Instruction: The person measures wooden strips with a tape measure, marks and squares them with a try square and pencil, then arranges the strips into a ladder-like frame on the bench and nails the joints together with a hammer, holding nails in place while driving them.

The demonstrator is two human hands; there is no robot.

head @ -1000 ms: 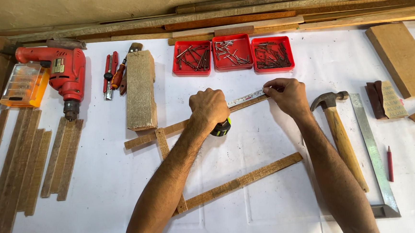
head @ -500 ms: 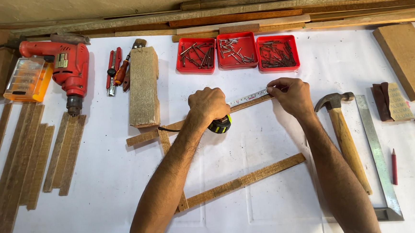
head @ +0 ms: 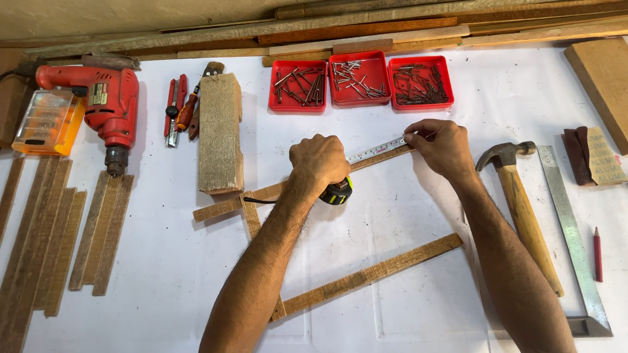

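Observation:
My left hand (head: pixel 320 161) grips a black and yellow tape measure (head: pixel 337 192) on the white table. Its blade (head: pixel 376 149) runs right along a thin wooden strip (head: pixel 221 206) that slants up to the right. My right hand (head: pixel 439 145) pinches the blade's free end at the strip's right end. A short strip (head: pixel 252 218) crosses under the slanted one and runs down past my left forearm. Another long strip (head: pixel 372 273) lies lower, between my forearms.
A claw hammer (head: pixel 523 211), a steel square (head: pixel 572 244) and a red pencil (head: pixel 597 254) lie to the right. Three red trays of nails (head: pixel 360 80) sit behind. A wood block (head: pixel 219 135), pliers (head: pixel 177 108), a red drill (head: pixel 102 102) and loose slats (head: pixel 56 239) lie left.
The view has shifted slightly. My hands hold nearly the same pose, the right hand a little further right along the strip with the tape blade drawn out.

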